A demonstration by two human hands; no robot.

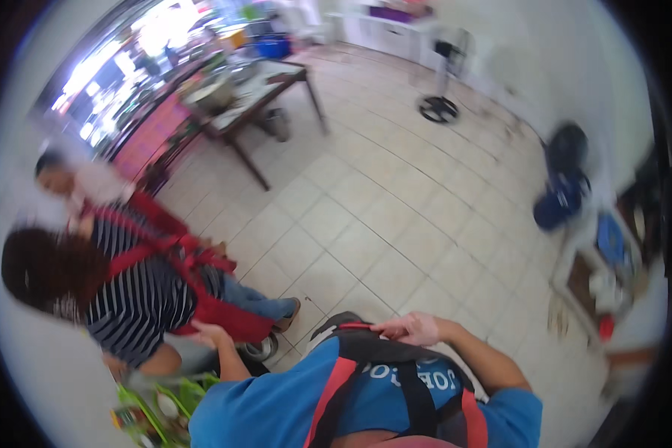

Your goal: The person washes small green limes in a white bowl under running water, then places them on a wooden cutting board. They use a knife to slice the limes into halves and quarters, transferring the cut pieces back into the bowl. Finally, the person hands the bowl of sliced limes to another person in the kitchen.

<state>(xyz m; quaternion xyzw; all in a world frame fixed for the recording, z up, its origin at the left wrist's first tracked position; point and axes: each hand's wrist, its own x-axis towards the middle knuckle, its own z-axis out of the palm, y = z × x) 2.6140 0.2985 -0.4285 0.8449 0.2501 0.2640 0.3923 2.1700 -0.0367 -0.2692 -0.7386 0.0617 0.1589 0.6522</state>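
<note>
My left hand (211,334) reaches out to the left with its fingers apart and nothing visible in it. It is nearest to the red apron (232,319) of a co-worker in a striped shirt; whether it touches the cloth I cannot tell. At the front of my black apron (369,347), my right hand (409,329) rests by a red strip (354,325), perhaps the trim of a pocket. The fingertips of that hand are blurred, so their grip is unclear.
Two people (134,280) in red aprons stand close on my left. Green racks (145,411) with packaged goods are at lower left. Ahead is a laden table (252,101); a pedestal fan (439,106) stands by the wall. A cluttered shelf (574,280) is at right.
</note>
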